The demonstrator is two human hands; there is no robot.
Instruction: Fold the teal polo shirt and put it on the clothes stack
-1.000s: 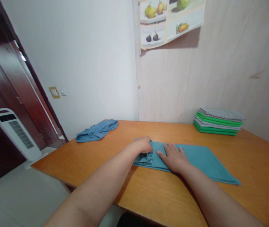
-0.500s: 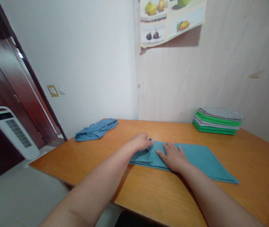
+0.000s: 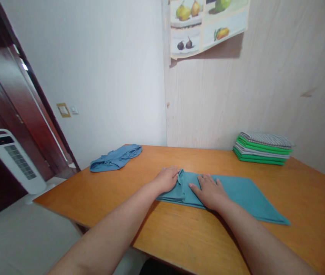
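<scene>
A teal cloth [image 3: 242, 196] lies folded in a long strip on the wooden table [image 3: 179, 236]. My right hand [image 3: 210, 191] rests flat on it near its left end, fingers stretched out. My left hand [image 3: 168, 178] is at the cloth's left end, fingers curled on a raised fold of the fabric there.
A crumpled blue garment [image 3: 116, 157] lies at the table's far left corner. A stack of folded green and grey striped cloths [image 3: 262, 148] sits at the back right against the wall. A white fan heater [image 3: 13, 160] stands on the floor at left by a dark door.
My left hand has slid a little down and left along the cloth's end, and the bunched fabric there has flattened into a narrow fold. My right hand has stayed put.
</scene>
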